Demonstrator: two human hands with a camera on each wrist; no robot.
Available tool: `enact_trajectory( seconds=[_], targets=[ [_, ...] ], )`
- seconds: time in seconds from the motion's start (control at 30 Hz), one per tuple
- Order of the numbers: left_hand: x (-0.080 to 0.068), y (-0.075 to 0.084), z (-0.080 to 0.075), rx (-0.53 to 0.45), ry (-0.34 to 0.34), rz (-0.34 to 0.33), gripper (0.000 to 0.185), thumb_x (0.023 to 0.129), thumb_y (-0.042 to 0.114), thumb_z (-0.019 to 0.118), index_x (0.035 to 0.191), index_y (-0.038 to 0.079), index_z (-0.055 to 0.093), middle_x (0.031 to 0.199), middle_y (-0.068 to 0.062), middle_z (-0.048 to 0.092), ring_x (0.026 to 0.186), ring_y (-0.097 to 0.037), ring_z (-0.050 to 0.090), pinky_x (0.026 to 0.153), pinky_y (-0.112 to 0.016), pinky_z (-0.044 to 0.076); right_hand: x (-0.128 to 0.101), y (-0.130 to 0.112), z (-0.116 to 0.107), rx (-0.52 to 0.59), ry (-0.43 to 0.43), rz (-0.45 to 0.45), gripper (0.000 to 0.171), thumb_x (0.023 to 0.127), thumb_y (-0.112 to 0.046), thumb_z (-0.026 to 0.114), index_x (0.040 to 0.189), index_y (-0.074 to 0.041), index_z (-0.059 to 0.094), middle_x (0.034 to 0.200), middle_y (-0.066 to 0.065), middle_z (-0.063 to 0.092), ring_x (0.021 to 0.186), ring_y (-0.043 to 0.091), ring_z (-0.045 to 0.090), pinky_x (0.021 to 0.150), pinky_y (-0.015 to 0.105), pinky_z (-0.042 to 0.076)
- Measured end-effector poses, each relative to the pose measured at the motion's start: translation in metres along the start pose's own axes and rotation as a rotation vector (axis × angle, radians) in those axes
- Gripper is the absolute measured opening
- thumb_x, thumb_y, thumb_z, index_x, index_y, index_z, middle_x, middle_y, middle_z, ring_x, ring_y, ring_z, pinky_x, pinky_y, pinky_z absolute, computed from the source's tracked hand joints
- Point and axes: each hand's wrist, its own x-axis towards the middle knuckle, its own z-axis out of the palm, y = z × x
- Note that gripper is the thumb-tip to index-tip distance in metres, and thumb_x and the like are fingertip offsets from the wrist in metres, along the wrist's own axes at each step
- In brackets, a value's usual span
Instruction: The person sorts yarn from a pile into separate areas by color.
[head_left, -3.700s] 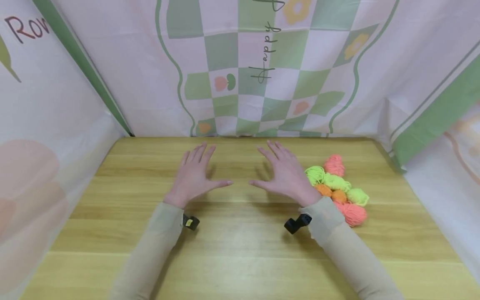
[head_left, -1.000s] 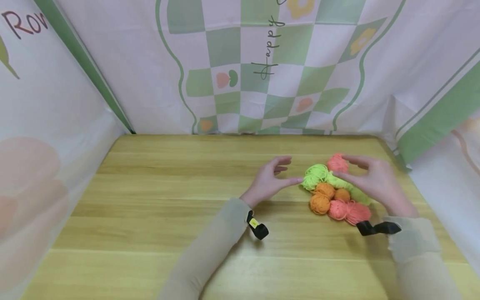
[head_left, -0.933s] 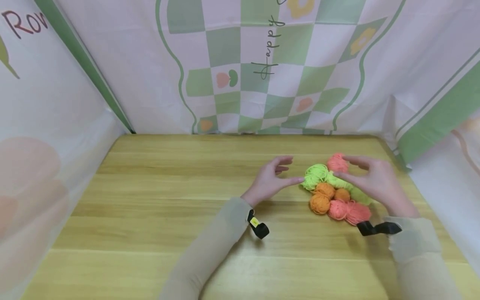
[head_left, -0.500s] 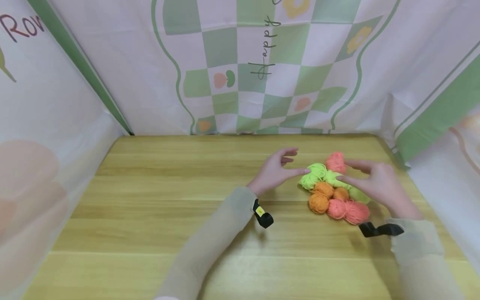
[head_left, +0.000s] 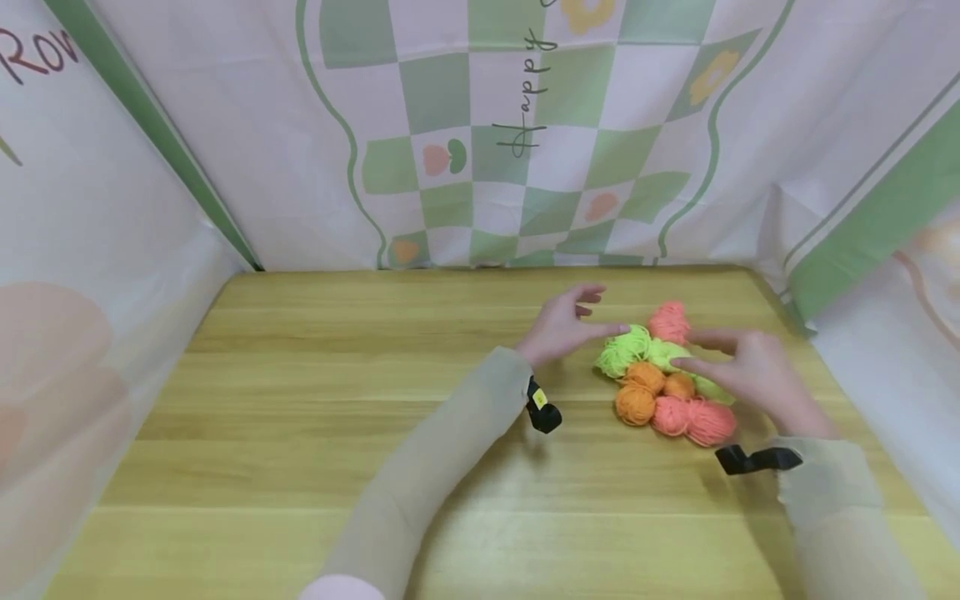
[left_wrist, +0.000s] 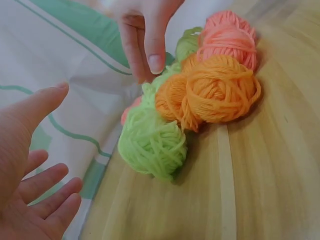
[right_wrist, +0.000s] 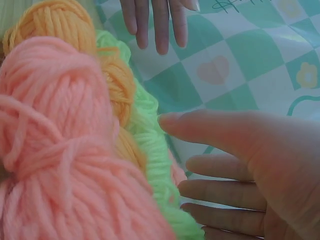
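1. as the left hand (head_left: pixel 564 327), fingers wide, is shifting toward the tabletop's (head_left: pixel 337 417) far edge, the right hand (head_left: pixel 763 375) is spreading similarly.
2. yarn balls (head_left: pixel 678 386) near the right edge are now lying between, ungripped.

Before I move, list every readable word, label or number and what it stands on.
"Happy": on the checked back cloth, running sideways; further script cut off.
"Ro" plus a partial letter: on the left cloth.
Yellow label on the left wrist's black device: too small to read.
Script strokes atop the right wrist view: cut off, unreadable.
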Motion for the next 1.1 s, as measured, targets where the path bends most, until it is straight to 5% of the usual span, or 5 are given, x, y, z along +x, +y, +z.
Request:
enact_trajectory(
  seconds=[0.43, 1.1],
  targets=[
    [-0.001, -0.016, 0.029, 0.002, -0.056, -0.047, 0.074, 0.085, 0.032, 0.086, 0.146, 0.008, 0.052, 0.142, -0.008, 0.058, 0.119, -0.021, 0.060, 0.091, -0.023, 0.052, -0.001, 0.010, 0.006, 0.000, -0.011, 0.009, 0.059, 0.088, -0.048, 0.078, 0.127, -0.004, 0.070, 0.127, 0.026, 0.065, 0.117, 0.054, 0.055, 0.093, 0.073, 0.041],
    [-0.002, -0.023, 0.048, 0.195, -0.024, -0.077, 0.066, 0.088, 0.025, 0.083, 0.145, 0.009, 0.054, 0.132, -0.003, 0.064, 0.114, -0.012, 0.060, 0.093, -0.020, 0.048, -0.001, 0.008, 0.015, 0.006, 0.006, -0.058, 0.056, 0.089, -0.042, 0.080, 0.126, -0.001, 0.069, 0.126, 0.028, 0.064, 0.113, 0.054, 0.059, 0.091, 0.069, 0.046]
  ],
)
